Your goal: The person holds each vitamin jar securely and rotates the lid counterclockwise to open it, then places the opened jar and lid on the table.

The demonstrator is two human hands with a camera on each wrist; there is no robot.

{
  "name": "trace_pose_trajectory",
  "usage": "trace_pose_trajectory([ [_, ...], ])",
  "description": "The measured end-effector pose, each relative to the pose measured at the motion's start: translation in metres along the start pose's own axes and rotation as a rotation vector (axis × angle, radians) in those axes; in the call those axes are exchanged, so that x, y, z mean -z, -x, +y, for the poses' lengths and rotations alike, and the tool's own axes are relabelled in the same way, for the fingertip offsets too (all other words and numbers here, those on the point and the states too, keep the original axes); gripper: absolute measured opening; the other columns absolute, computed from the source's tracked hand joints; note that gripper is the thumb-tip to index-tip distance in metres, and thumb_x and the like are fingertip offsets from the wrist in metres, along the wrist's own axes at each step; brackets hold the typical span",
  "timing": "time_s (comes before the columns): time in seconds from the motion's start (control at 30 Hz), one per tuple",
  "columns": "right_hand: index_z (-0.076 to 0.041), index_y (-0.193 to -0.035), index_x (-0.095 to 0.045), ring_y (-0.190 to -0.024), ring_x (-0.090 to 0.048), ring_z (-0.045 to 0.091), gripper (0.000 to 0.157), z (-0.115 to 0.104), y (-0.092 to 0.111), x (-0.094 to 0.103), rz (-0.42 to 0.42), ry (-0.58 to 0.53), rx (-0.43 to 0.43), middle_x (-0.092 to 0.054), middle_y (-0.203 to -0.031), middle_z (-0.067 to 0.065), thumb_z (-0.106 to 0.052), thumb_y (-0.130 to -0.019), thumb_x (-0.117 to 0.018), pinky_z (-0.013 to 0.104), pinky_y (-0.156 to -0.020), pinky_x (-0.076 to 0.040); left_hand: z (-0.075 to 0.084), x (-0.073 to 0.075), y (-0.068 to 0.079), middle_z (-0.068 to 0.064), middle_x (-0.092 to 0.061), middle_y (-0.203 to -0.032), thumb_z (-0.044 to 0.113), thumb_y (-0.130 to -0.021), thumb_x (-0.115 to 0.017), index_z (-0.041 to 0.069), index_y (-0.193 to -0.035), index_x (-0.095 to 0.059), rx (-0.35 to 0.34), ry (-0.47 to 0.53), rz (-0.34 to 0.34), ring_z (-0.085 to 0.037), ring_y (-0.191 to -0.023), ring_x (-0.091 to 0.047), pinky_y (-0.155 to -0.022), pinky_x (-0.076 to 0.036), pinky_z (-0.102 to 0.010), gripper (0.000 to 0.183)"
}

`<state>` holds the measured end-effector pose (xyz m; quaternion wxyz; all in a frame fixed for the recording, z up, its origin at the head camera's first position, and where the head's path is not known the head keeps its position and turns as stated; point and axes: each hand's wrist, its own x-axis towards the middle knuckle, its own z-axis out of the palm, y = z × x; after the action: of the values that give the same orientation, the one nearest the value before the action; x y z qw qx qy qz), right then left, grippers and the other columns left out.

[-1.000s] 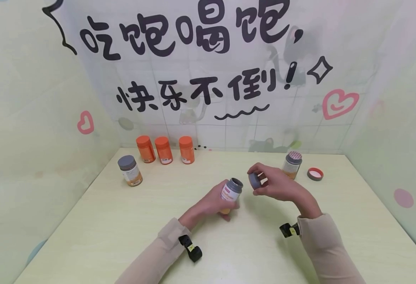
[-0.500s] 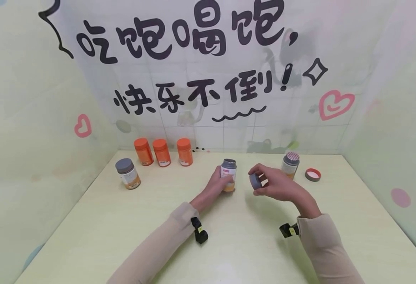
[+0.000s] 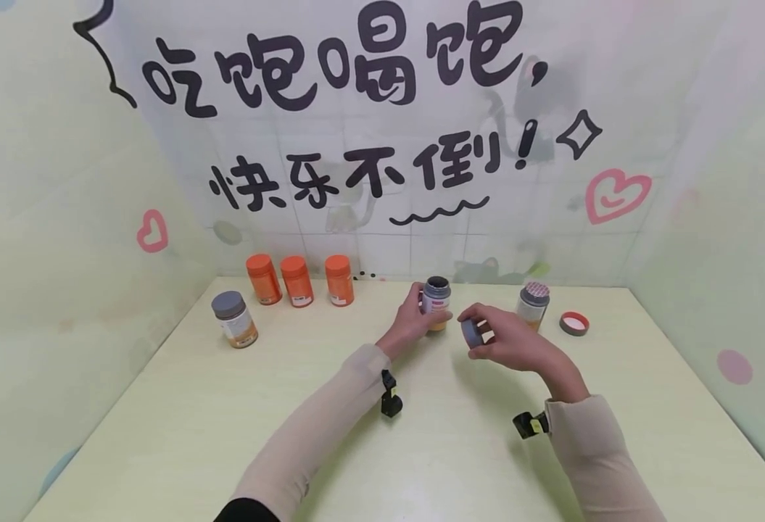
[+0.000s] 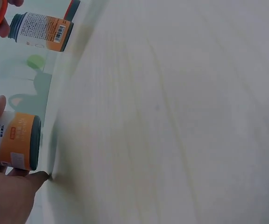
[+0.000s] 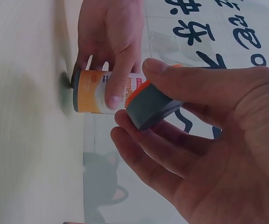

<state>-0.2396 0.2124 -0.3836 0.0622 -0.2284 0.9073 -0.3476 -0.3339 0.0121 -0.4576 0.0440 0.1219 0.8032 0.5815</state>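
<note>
My left hand (image 3: 411, 319) grips a white-and-orange jar (image 3: 437, 296) with a dark open mouth and a grey neck. The jar stands nearly upright toward the back of the table; its base is close over the surface in the left wrist view, where the lower label (image 4: 20, 140) shows. To its right, my right hand (image 3: 515, 342) pinches a grey screw lid (image 5: 153, 108) with an orange-red inner rim between thumb and fingers. The lid is held on edge, apart from the jar's mouth in the head view.
Behind the right hand stands a similar jar (image 3: 534, 299) with a patterned seal on top; a lid (image 3: 574, 323) lies inside-up beside it. Three orange jars (image 3: 339, 281) line the back left. One grey-lidded jar (image 3: 235, 320) stands at left. A printed backdrop (image 3: 330, 246) closes the rear.
My left hand has carried the jar back and slightly right, turning it from tilted to nearly upright. The right hand with the lid has barely moved.
</note>
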Motion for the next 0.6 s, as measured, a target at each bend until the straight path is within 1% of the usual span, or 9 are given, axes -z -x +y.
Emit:
trace_pose_trajectory([
  [0.07, -0.006, -0.13, -0.053, -0.113, -0.062, 0.035, 0.051, 0.0006, -0.0005, 0.0, 0.007, -0.008, 0.005, -0.061, -0.122, 0.016, -0.006, -0.085, -0.076, 0.041, -0.087, -0.061, -0.0009, -0.0024, -0.002, -0.008, -0.057, -0.135, 0.023, -0.088, -0.075, 0.02, -0.134, -0.041, -0.001, -0.008, -0.01, -0.027, -0.127, -0.056, -0.111, -0.044, -0.047, 0.057],
  [0.27, -0.005, -0.129, -0.051, -0.11, -0.062, 0.034, 0.051, 0.0041, -0.0022, 0.0005, 0.035, -0.02, -0.024, -0.061, -0.117, 0.017, -0.007, -0.085, -0.076, 0.041, -0.087, -0.061, -0.0042, -0.007, -0.0056, -0.008, -0.059, -0.136, 0.025, -0.086, -0.078, 0.02, -0.133, -0.041, -0.008, -0.05, -0.02, -0.026, -0.129, -0.056, -0.114, -0.042, -0.047, 0.06],
  [0.47, -0.005, -0.126, -0.052, -0.107, -0.063, 0.03, 0.05, 0.0077, -0.0041, 0.0023, 0.085, 0.026, -0.037, -0.065, -0.111, 0.014, -0.011, -0.083, -0.078, 0.042, -0.085, -0.061, -0.0031, -0.0082, -0.0063, -0.009, -0.06, -0.136, 0.023, -0.087, -0.078, 0.019, -0.133, -0.041, -0.033, -0.084, -0.031, -0.026, -0.128, -0.057, -0.113, -0.043, -0.047, 0.059],
  [0.6, -0.004, -0.125, -0.051, -0.103, -0.063, 0.029, 0.051, 0.01, -0.0046, 0.002, 0.124, 0.032, -0.06, -0.065, -0.109, 0.014, -0.012, -0.083, -0.079, 0.041, -0.084, -0.06, -0.0028, -0.009, -0.0062, -0.009, -0.059, -0.138, 0.024, -0.087, -0.078, 0.019, -0.135, -0.04, -0.019, -0.111, -0.033, -0.026, -0.13, -0.055, -0.115, -0.04, -0.048, 0.061],
])
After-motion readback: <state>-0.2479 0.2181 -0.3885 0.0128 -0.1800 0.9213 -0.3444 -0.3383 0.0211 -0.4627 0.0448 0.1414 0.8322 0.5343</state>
